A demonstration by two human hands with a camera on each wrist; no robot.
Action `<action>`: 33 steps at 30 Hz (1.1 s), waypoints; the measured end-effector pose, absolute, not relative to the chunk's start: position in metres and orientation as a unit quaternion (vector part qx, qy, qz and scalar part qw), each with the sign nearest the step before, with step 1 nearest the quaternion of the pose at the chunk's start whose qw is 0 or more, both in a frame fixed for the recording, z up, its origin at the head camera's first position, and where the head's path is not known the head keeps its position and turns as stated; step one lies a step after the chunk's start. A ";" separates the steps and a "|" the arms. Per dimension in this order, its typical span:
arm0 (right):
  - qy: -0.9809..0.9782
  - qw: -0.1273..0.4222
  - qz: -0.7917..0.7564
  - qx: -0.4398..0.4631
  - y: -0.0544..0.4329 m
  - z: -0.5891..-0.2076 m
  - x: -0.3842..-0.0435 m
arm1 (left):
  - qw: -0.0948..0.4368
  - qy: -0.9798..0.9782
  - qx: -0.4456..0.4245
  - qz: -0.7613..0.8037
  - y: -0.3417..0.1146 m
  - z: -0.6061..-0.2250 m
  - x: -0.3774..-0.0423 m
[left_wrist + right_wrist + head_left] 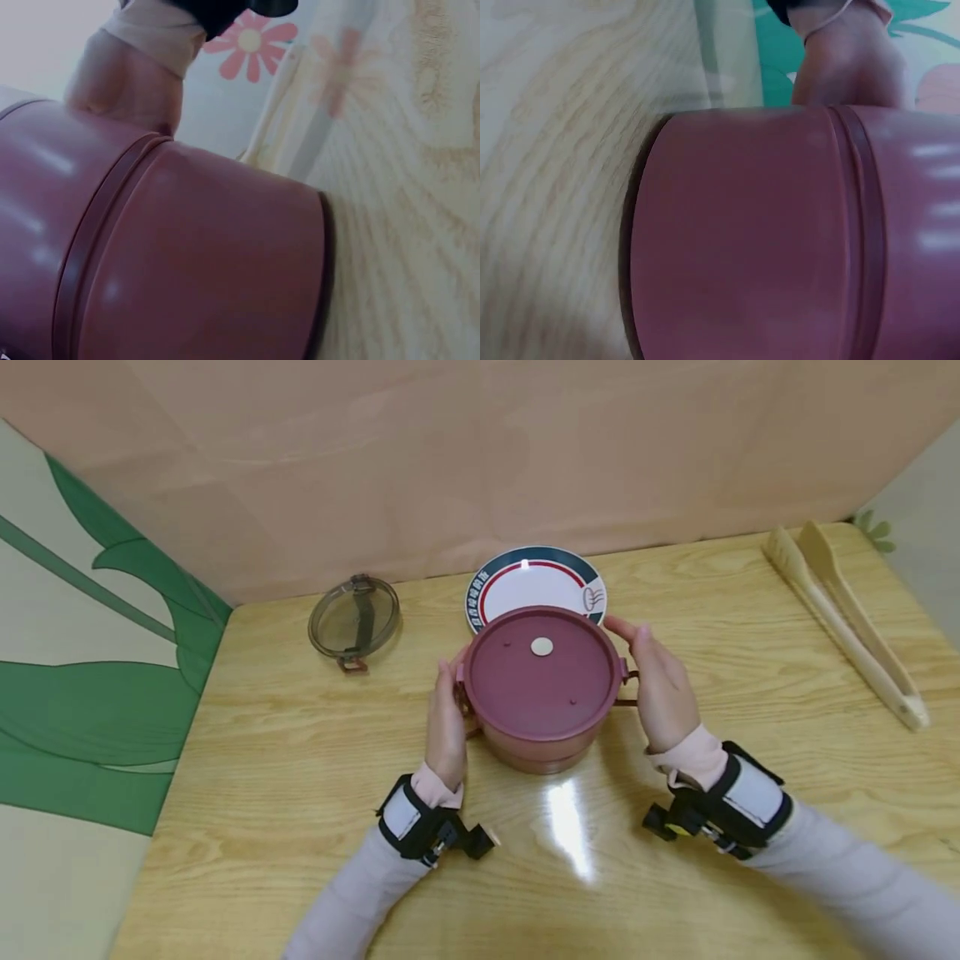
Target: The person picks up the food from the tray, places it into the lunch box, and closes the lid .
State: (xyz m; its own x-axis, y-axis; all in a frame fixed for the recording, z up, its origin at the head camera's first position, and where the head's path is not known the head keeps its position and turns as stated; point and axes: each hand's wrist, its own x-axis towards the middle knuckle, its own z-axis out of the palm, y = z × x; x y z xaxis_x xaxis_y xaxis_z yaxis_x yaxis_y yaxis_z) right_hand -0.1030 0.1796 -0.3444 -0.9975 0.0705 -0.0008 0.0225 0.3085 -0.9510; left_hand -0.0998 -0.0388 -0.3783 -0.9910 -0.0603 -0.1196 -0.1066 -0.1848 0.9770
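A round maroon lidded pot (pixel 542 677) stands on the wooden table, its flat lid marked by a pale round spot. Against its left side my left hand (pixel 446 722) holds it, the fingertips partly hidden behind the rim. My right hand (pixel 663 693) holds the opposite side, by a dark handle (pixel 626 702), with a fingertip close to the rim. Both wrist views show the smooth pot wall (pixel 210 247) up close and its seam below the lid. Beyond the pot, the opposite hand shows in each wrist view, its fingers hidden.
Right behind the pot lies a white plate (pixel 536 581) with a blue and red rim, partly covered by it. A round clear lid (pixel 354 620) with clips lies at the back left. Pale tongs (pixel 847 618) lie along the right side. A pinkish cloth (pixel 480 468) hangs behind the table.
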 end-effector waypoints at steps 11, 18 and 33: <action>-0.767 -0.024 0.637 -0.073 0.186 -0.375 -0.103 | 0.023 0.629 -0.084 0.773 -0.040 -0.387 -0.099; -0.757 -0.050 0.642 -0.111 0.184 -0.392 -0.103 | 0.017 0.634 -0.079 0.769 -0.036 -0.392 -0.097; -0.756 0.044 0.641 -0.121 0.161 -0.399 -0.097 | 0.002 0.636 -0.066 0.769 -0.033 -0.395 -0.097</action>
